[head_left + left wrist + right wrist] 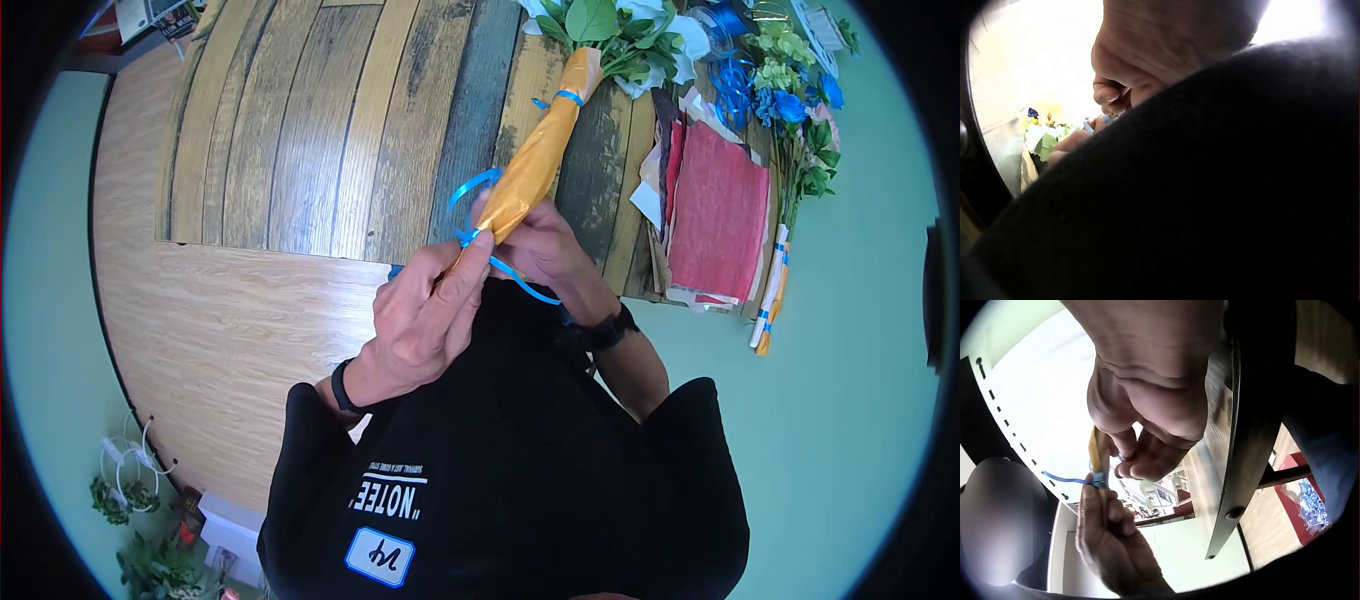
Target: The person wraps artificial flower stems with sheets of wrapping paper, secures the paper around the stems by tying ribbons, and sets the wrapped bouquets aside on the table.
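A bouquet of white flowers and green leaves [592,20] has its stems wrapped in orange-yellow paper [530,172]. A blue ribbon tie [569,97] circles the wrap near the blooms. At the lower end, my left hand [420,315] grips the wrapped stems, with its thumb along the paper. Just beyond, a second blue ribbon [1099,480] goes round the wrap, with loose tails curling out to both sides. My right hand [1157,419], partly behind the wrap in the head view, pinches a piece of that ribbon between thumb and curled fingers.
On the wooden table [330,120], red and white wrapping sheets [718,205] lie stacked at the right. Beyond them are coiled blue ribbon [733,85], blue and green flowers [790,100] and another wrapped bunch [772,300]. The table's front edge runs close to my body.
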A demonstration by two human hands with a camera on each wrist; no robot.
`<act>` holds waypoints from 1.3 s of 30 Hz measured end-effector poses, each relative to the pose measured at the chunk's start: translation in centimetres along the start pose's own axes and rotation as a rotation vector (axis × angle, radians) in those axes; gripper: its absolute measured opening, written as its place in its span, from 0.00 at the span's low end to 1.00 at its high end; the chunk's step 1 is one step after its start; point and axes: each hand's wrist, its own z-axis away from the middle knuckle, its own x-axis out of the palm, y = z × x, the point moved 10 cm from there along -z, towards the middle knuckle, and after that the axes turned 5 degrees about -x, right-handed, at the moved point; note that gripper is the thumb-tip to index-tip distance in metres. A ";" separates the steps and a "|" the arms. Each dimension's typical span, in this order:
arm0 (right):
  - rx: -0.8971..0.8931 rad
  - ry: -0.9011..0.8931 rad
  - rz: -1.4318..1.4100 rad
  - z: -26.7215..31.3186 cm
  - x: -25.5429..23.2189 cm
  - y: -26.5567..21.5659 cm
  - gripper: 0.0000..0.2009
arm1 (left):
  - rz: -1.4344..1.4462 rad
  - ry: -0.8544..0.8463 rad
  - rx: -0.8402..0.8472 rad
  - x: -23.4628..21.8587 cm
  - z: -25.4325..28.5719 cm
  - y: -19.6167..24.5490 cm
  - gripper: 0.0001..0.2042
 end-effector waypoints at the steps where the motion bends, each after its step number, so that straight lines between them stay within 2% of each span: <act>1: -0.051 -0.016 0.003 -0.7 0.4 -0.2 0.12 | -0.002 0.002 0.007 0.0 -0.2 0.4 0.24; 3: -0.101 -0.039 0.006 -2.0 0.6 -0.3 0.12 | 0.042 0.005 -0.052 -0.1 -0.6 0.2 0.22; 5: -0.054 -0.325 -0.108 -2.8 2.8 0.5 0.16 | 0.064 0.027 -0.056 -0.1 -0.7 0.3 0.21; 6: -0.055 -0.326 -0.109 -3.6 2.6 0.9 0.16 | 0.090 0.046 -0.061 -0.2 -0.7 0.2 0.21; 8: -0.095 -0.484 -0.258 -4.2 4.2 0.8 0.17 | 0.106 0.038 -0.108 -0.5 -0.9 0.1 0.20; 9: -0.094 -0.485 -0.259 -4.3 4.4 0.9 0.17 | 0.123 0.032 -0.154 -0.7 -1.1 -0.1 0.19; 15: -0.216 -0.484 -0.158 -5.5 6.3 -1.3 0.14 | 0.156 0.049 -0.163 -1.1 -1.6 -0.4 0.18; 17: -0.200 -0.499 0.020 -5.9 6.1 -1.3 0.14 | 0.167 0.058 -0.167 -1.2 -1.5 -0.7 0.18; 18: -0.199 -0.501 0.022 -5.8 6.0 -1.6 0.14 | 0.181 0.067 -0.168 -1.3 -1.5 -0.8 0.18; 20: -0.154 -0.383 0.272 -5.9 4.7 -1.4 0.15 | 0.182 0.061 -0.190 -1.4 -1.4 -1.0 0.18; 24: -0.072 -0.263 0.215 -4.5 2.5 -0.5 0.14 | 0.186 0.053 -0.193 -1.6 -1.6 -1.3 0.20; 26: -0.124 -0.168 0.227 -4.1 2.3 -1.3 0.11 | 0.181 0.055 -0.187 -1.7 -1.7 -1.5 0.20; 29: -0.108 -0.071 0.240 -3.3 1.2 -1.1 0.14 | 0.176 0.044 -0.196 -1.7 -1.7 -1.5 0.20; 32: -0.173 -0.057 0.245 -3.2 1.3 -1.9 0.13 | 0.181 0.043 -0.192 -1.5 -1.8 -1.3 0.19; 33: -0.177 -0.062 0.246 -3.3 1.1 -1.8 0.13 | 0.187 0.053 -0.178 -1.6 -1.8 -1.1 0.19; 35: -0.157 -0.229 0.091 -3.5 2.2 -1.2 0.14 | 0.187 0.051 -0.188 -1.4 -1.7 -0.8 0.19; 36: -0.155 -0.232 0.090 -3.9 2.1 -0.9 0.14 | 0.192 0.049 -0.201 -1.3 -1.7 -0.8 0.19; 38: -0.222 -0.395 0.011 -4.7 4.9 -1.3 0.15 | 0.189 0.047 -0.212 -1.2 -1.5 -0.8 0.18; 39: -0.223 -0.396 0.008 -5.3 5.1 -1.3 0.15 | 0.188 0.043 -0.221 -1.1 -1.5 -0.8 0.18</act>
